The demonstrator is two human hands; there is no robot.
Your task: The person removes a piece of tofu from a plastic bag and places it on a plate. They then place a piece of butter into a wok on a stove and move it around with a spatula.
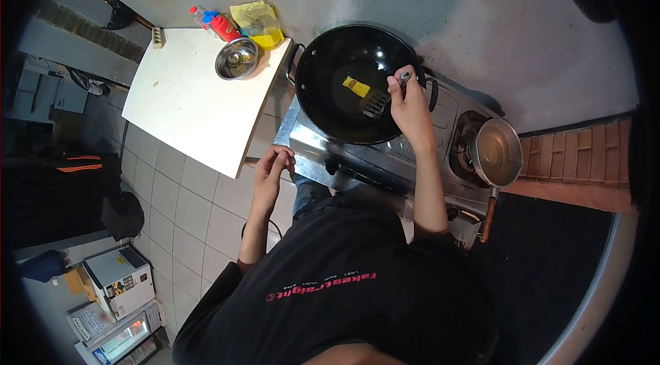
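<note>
Steel bowl [237,59] on the white tabletop [185,104], just beside the wok [330,114] and so within reach. Left hand [273,166], fingers bent, at the stove [330,162] front corner, seemingly near its controls; whether it grips anything cannot be told. Yellow piece [356,86] lies mid-wok. Right hand [410,104] is closed on the spatula [378,102], whose blade sits low beside the piece. Small pan [496,152] is parked on the far burner.
</note>
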